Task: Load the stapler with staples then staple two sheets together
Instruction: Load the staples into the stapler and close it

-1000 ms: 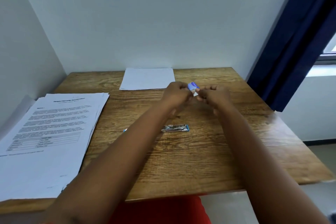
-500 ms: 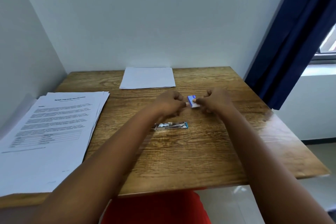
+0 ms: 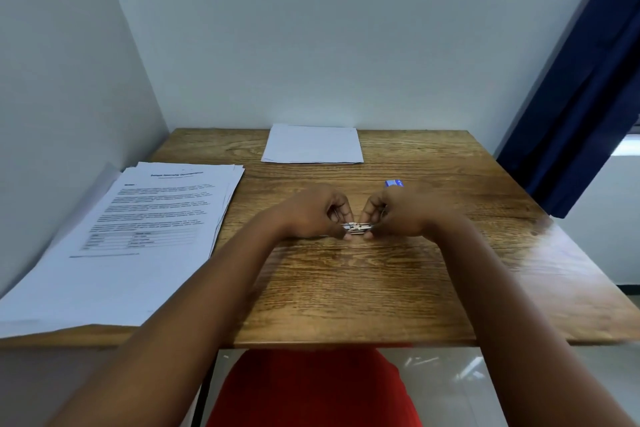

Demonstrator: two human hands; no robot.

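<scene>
At the table's middle, two bare hands are meeting over one small silver metal stapler (image 3: 357,227), which is lying low on the wood. The left hand (image 3: 317,213) is curling its fingers round the stapler's nine o'clock end, thumb underneath; the right hand (image 3: 398,215) is pinching the three o'clock end between curled fingers and thumb. Most of the stapler is being hidden by the fingers, so whether it is lying open cannot be told.

Toward one o'clock from the hands, just beyond the right knuckles, one small blue-and-white staple box (image 3: 394,183) is resting on the brown wood-grain table (image 3: 346,288), apart from both hands. At twelve o'clock, against the far edge, one thin blank white pile of paper (image 3: 313,144) is lying flat; the number of sheets cannot be counted. At nine o'clock, one thicker fanned stack of printed white pages (image 3: 138,236) is spreading over the table's left edge. At two o'clock, one dark blue curtain (image 3: 581,97) is hanging beside the pale wall (image 3: 311,28). At six o'clock, red clothing (image 3: 311,392) is showing below the table edge.
</scene>
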